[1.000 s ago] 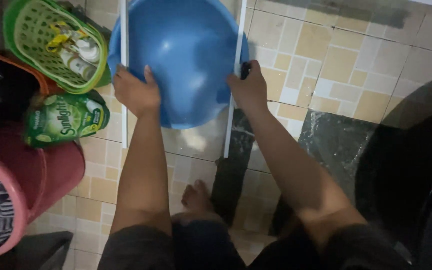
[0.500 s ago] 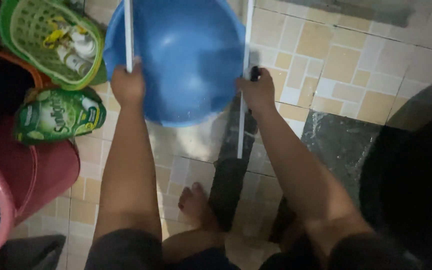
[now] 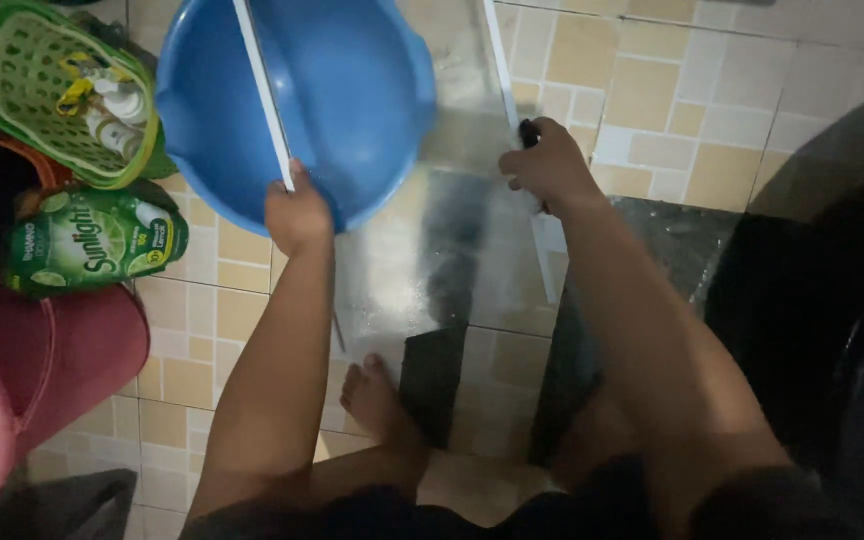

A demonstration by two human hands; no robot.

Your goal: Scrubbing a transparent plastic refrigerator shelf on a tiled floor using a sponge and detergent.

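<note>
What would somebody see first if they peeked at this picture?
Probably the big blue basin at the top, tilted above the tiled floor. Both hands hold a clear panel with white edges: the left hand grips its left edge in front of the basin, the right hand its right edge. At the far left are a green basket of small bottles and a green pouch resting on a pink tub.

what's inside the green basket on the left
The green basket holds a few small white bottles and a yellow item, lying loose on the lattice bottom. Whatever sits under them, or beyond the top edge of the picture, can't be seen.
</note>
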